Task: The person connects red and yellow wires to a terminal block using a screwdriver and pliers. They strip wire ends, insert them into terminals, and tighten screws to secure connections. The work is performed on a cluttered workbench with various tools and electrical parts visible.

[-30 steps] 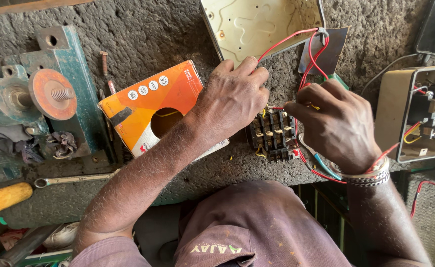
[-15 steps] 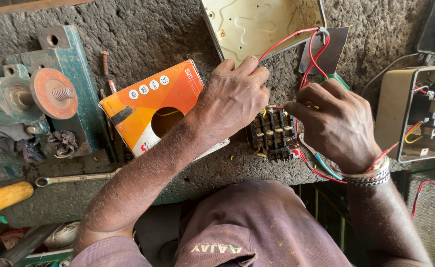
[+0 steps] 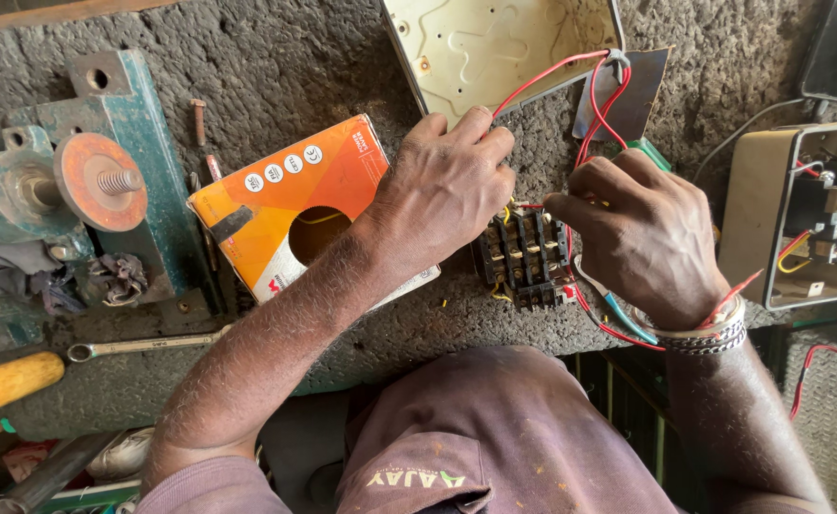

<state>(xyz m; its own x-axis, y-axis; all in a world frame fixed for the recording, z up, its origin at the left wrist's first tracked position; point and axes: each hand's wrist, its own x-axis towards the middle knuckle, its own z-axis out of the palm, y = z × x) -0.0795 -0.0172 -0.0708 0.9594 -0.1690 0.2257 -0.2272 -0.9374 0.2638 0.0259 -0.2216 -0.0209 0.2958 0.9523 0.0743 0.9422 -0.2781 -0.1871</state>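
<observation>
A black electrical contactor block (image 3: pixel 525 259) with brass terminals lies on the rough grey bench. My left hand (image 3: pixel 442 190) rests on its upper left side, fingers curled over it and holding it steady. My right hand (image 3: pixel 642 233) is closed around a green-handled screwdriver (image 3: pixel 649 152) at the block's right side; its tip is hidden by my fingers. Red wires (image 3: pixel 597 105) loop from the block up to a cream metal enclosure lid (image 3: pixel 494 48). A metal bracelet sits on my right wrist.
An orange-and-white cardboard box (image 3: pixel 285 205) with a round hole lies left of the block. A teal bench vise (image 3: pixel 66 190), a spanner (image 3: pixel 142 345) and an orange tool handle (image 3: pixel 4 383) sit at left. An open metal switch box (image 3: pixel 808 214) with wiring stands at right.
</observation>
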